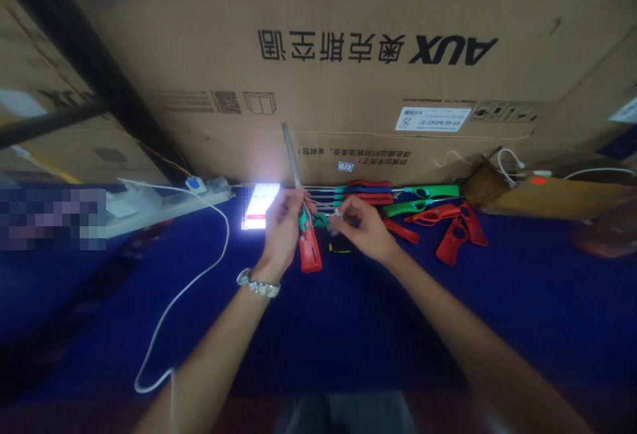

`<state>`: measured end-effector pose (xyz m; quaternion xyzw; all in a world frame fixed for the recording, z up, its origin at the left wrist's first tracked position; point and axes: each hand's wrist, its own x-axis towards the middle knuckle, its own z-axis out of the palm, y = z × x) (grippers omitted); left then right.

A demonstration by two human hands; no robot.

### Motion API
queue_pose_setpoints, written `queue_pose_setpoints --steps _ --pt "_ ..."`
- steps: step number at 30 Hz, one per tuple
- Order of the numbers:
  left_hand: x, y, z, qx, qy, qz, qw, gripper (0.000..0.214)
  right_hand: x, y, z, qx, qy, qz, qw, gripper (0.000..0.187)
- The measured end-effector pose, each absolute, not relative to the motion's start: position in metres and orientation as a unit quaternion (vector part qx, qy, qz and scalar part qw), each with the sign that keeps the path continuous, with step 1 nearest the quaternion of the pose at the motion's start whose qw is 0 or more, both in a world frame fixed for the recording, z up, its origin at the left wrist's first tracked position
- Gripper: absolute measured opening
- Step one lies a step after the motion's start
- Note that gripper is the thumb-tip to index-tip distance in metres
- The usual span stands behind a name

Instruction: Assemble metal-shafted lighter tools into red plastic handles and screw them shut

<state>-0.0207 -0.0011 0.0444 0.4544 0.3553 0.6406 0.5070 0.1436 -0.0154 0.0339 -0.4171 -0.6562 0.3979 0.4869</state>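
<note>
My left hand [283, 227] is closed around a long lighter with a red handle [309, 253] and a thin metal tube [291, 155] that points up and away. My right hand [362, 225] pinches a small part with thin wires [334, 212] right beside the lighter's green middle section. Both hands hover just above the blue cloth [348, 328]. A metal watch [259, 285] is on my left wrist.
More lighters and loose red and green handle shells [428, 212] lie at the back right. A lit phone [259, 205] lies left of my hands. A white cable [199, 275] runs from a power strip [164, 202]. Large cardboard boxes [348, 69] stand behind.
</note>
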Motion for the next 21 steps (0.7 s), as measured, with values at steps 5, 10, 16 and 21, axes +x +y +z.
queue_pose_setpoints --steps 5,10,16,21 --pt "-0.019 0.001 0.038 0.445 0.335 0.666 0.497 0.021 0.142 -0.036 0.046 -0.448 -0.654 0.372 0.482 0.026" --pt "-0.018 0.001 0.039 0.403 0.312 0.702 0.497 0.022 0.123 -0.052 0.044 -0.507 -0.708 0.277 0.406 0.021" --pt "-0.017 -0.003 0.045 0.366 0.312 0.718 0.503 0.027 0.102 -0.063 0.025 -0.553 -0.726 0.165 0.375 0.021" --pt "-0.016 -0.005 0.049 0.357 0.309 0.726 0.500 0.029 0.100 -0.064 0.026 -0.557 -0.747 0.019 0.363 0.023"
